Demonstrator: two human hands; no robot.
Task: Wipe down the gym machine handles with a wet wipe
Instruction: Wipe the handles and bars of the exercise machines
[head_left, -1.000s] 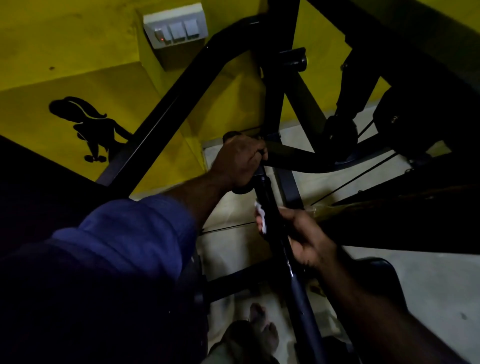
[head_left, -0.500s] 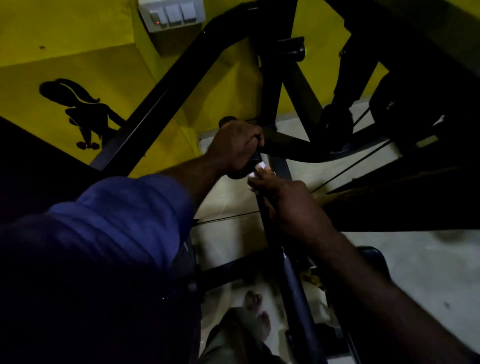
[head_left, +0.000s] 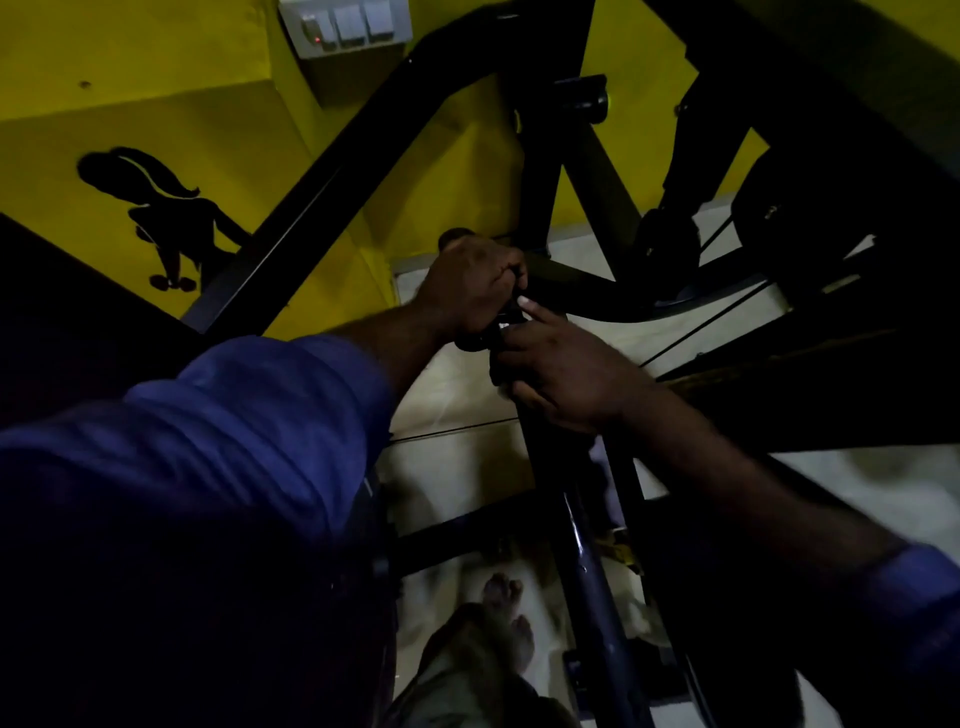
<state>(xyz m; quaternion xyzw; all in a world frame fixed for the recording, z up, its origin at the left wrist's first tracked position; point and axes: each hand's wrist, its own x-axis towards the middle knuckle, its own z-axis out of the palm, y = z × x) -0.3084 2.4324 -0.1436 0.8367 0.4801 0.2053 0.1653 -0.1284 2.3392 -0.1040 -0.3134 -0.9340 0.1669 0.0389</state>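
Note:
The scene is dim. A black machine bar (head_left: 584, 561) runs from the bottom centre up to a handle end under my hands. My left hand (head_left: 470, 288) grips the top of that handle, fingers curled round it. Just below, my right hand (head_left: 558, 371) wraps the bar, index finger stretched up toward the left hand. A small white bit of the wet wipe (head_left: 504, 326) shows between the two hands; the rest of it is hidden under my right palm.
Black frame tubes (head_left: 332, 171) cross in front of a yellow wall with a white switch plate (head_left: 345, 23). A dark padded part (head_left: 831, 223) fills the right. My bare foot (head_left: 506, 618) stands on the pale tiled floor below.
My right hand has slid up the bar from well below the left hand until it sits right against it. The left hand has kept its grip on the handle.

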